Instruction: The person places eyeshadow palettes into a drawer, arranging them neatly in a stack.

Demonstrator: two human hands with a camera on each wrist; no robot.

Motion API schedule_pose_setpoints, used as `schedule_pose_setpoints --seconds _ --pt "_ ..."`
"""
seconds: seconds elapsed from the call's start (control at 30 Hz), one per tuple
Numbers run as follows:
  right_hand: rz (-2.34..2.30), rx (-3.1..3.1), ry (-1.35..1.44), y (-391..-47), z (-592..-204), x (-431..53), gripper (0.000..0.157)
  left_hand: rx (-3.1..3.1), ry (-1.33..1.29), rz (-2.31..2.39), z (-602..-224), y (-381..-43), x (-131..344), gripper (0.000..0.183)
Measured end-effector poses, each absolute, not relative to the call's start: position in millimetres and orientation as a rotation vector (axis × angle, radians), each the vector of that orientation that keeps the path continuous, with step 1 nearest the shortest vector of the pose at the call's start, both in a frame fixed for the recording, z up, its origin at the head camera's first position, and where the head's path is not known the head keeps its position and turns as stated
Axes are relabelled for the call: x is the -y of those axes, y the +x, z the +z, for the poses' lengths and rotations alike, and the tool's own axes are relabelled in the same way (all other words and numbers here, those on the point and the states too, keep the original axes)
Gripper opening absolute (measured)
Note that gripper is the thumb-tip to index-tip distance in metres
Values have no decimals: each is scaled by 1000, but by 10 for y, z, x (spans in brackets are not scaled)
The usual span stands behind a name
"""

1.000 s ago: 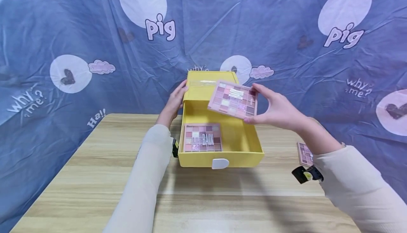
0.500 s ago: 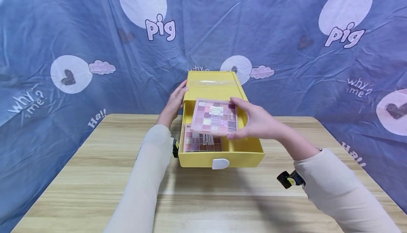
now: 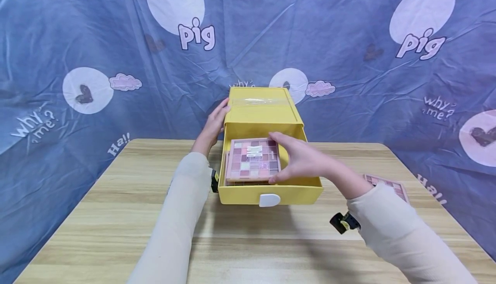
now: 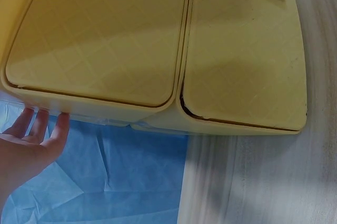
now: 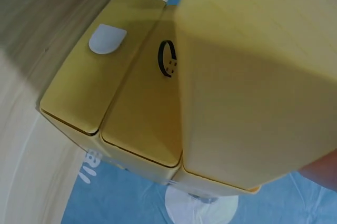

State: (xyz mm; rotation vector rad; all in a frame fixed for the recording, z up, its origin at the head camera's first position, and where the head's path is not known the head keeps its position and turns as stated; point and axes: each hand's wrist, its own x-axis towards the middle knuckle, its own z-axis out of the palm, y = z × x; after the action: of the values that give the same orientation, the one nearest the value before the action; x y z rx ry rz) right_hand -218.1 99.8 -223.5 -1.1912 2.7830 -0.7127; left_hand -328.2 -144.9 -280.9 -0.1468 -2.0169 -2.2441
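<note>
Right hand pinches upper palette, center frame.
Left hand, fingers apart, touches cabinet; upper palette overlaps lower palette in drawer.

Creased blue cloth w/ white circles, pink clouds & "pig" lettering hangs behind lt. wood table; soft glare nr. its front.

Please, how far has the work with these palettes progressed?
Done, it seems: one eyeshadow palette lies in the open yellow drawer, mostly covered. In hand: the right hand grips a second palette over it, not yet released, while the left hand touches the yellow cabinet. Probably left: a third palette on the table, partly hidden by the right sleeve; then perhaps shutting the drawer.
</note>
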Motion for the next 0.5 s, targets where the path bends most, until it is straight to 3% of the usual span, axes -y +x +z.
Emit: schedule_pose_setpoints --seconds 0.5 --pt "-548 -2815 -1266 -2180 -2332 -883 97 1989 -145 -2271 -2810 -3284 1437 45"
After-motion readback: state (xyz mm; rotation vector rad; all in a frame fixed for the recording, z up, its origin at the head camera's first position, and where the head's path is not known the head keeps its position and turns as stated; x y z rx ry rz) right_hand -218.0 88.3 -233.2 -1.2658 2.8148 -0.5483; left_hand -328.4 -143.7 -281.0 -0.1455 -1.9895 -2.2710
